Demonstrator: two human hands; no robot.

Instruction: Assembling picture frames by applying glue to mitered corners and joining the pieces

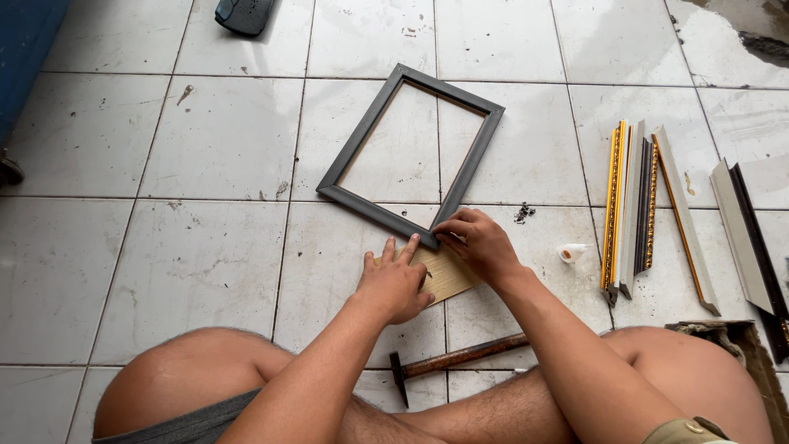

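A dark grey picture frame [362, 140] lies flat on the white tiled floor. At its near corner rests a small light wooden board [448, 275]. My left hand [394, 284] presses flat on the board, fingers spread toward the frame's corner. My right hand [479, 242] pinches at that corner with fingertips together; whatever it holds is too small to make out. A hammer [456, 358] with a wooden handle lies on the floor between my knees.
Several gold-trimmed and white moulding strips [629, 214] lie to the right, with two more strips [752, 238] at the far right. A small white glue bottle [571, 252] sits beside them. A dark object [244, 14] is at the top, a blue surface [25, 49] at left.
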